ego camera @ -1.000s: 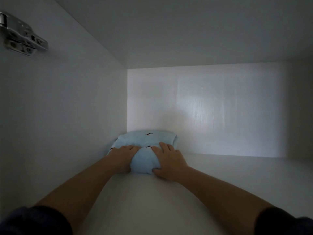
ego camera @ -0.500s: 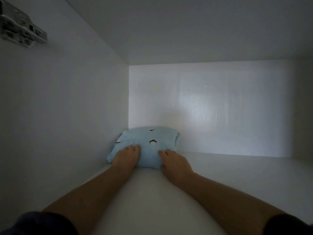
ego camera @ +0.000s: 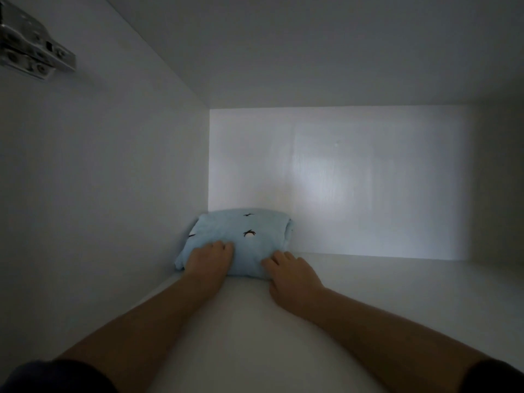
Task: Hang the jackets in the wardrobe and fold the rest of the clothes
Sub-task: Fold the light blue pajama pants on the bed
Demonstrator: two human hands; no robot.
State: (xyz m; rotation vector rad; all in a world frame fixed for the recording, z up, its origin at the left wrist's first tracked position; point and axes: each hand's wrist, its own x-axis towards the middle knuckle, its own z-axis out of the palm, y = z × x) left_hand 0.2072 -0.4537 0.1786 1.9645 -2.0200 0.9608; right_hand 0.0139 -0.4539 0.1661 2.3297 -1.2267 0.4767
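From the head camera we look into a dim white wardrobe compartment, both our bare forearms reaching forward over the shelf (ego camera: 397, 293). A folded light blue garment (ego camera: 249, 225) with small dark bird-like marks lies on the shelf in the far left corner, close against the left side wall (ego camera: 113, 180) and the back panel (ego camera: 354, 180). Our left hand (ego camera: 208, 260) rests on the near left part of the bundle, its fingers (ego camera: 224, 246) lying close together, flat on the fabric. Our right hand (ego camera: 293, 275) lies on the shelf at the bundle's near right edge, its gently bent, slightly parted fingertips (ego camera: 276, 258) touching the cloth; neither hand pinches it. A metal hinge (ego camera: 31, 52) is fixed high on the side wall, at the frame's upper left. Dark sleeves (ego camera: 56, 375) show at the bottom corners.
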